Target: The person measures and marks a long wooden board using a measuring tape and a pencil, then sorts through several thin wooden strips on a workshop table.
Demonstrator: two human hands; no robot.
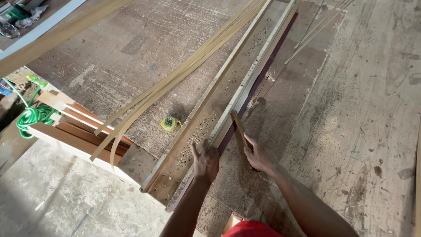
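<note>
Nearest to me is a scrap of red clothing [251, 230] at the bottom edge, and from it my two bare forearms reach up over the worn plywood bench top [368, 114]. My left hand [205, 160] lies palm down with its fingers spread apart, pressing on the near end of a long stack of pale wood strips [245, 90] that runs diagonally away toward the top of the view. A dark maroon strip [267, 68] lies along the right side of that stack, touching it. My right hand [259, 156] is closed around a short wooden stick [239, 125], whose far end rests against the edge of the stack just beyond my left fingers.

Left of the stack sits a long board riddled with small holes [206, 118], and just beside it a small yellow tape measure [168, 123]. Several thin, bowed bamboo-coloured slats [175, 79] cross the bench further left, their near ends hanging over some reddish planks [74, 131]. A coiled green hose [33, 116] lies at the far left, on the floor.
</note>
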